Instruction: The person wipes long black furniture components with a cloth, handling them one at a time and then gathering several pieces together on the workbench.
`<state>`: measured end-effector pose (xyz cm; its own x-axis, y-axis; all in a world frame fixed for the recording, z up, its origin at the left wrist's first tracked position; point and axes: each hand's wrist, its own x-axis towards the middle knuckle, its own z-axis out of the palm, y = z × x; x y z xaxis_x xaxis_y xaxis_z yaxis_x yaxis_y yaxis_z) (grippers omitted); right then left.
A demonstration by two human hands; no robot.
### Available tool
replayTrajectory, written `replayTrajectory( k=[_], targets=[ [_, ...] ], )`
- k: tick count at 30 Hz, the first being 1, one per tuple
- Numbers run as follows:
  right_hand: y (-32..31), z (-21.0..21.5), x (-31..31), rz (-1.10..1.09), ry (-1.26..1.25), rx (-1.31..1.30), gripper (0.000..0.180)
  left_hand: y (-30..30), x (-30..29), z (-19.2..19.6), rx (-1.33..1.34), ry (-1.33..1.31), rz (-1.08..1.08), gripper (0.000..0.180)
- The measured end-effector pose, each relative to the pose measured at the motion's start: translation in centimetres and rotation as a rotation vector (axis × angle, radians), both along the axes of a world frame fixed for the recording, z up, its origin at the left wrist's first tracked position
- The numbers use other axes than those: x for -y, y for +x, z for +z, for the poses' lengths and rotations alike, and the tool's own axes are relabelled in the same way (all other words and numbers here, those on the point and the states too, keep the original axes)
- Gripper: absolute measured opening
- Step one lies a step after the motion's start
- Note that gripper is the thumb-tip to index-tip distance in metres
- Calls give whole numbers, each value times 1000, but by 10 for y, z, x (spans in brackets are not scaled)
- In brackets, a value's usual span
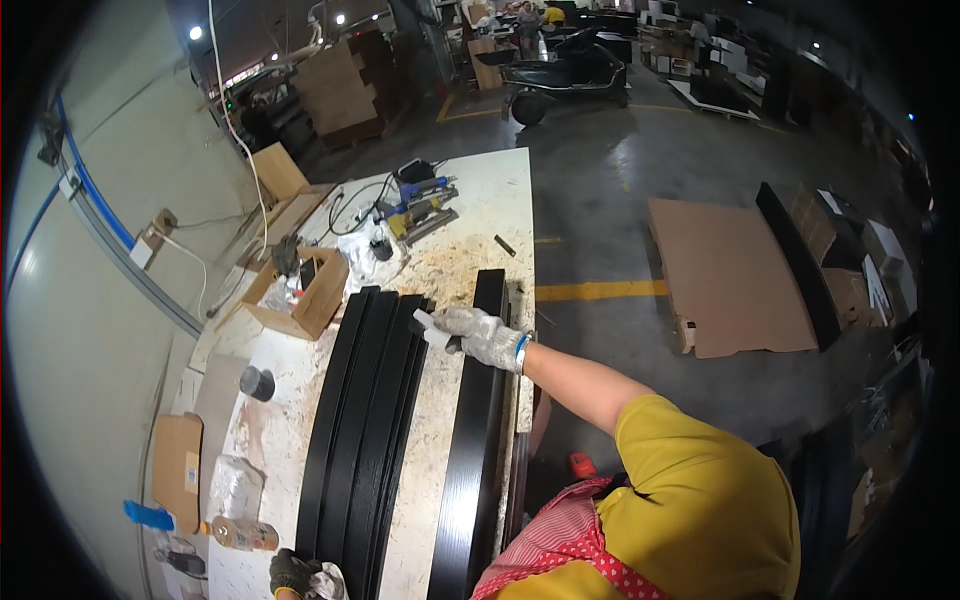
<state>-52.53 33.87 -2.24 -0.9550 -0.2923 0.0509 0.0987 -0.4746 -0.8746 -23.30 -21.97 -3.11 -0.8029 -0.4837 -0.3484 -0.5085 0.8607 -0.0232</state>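
My right hand (480, 335), in a pale knit work glove with a blue cuff, is closed on a small white flat piece (434, 330). It is above the workbench, between a stack of long black boards (365, 430) and a single black board (470, 440) along the right edge. The white piece is by the far end of the stack; whether it touches the boards I cannot tell. At the lower edge of the view, my left hand (290, 572), in a dark glove, grips a crumpled white cloth (327, 580) beside the stack's near end.
On the bench (490, 190) lie nail guns (425, 205), a wooden box (310, 310) of odds and ends, a dark cup (257, 383) and a plastic bottle (243, 533). Right of the bench, a cardboard sheet (730, 280) lies on the floor. A scooter (565, 75) stands farther back.
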Motion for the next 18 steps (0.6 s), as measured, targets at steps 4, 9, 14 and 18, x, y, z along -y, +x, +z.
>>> replayTrajectory(
  k=[4,9,14,18],
  targets=[
    [4,10,-2,10,28,-1,24,8,-31,5,-49,-50,-45,59],
    [3,4,-6,9,-39,8,29,14,-39,10,-119,-26,-187,50],
    [3,7,1,22,20,6,28,18,-34,-3,-16,-70,-214,64],
    [2,3,2,3,-27,9,27,24,-97,23,-8,-74,-148,107]
  ],
)
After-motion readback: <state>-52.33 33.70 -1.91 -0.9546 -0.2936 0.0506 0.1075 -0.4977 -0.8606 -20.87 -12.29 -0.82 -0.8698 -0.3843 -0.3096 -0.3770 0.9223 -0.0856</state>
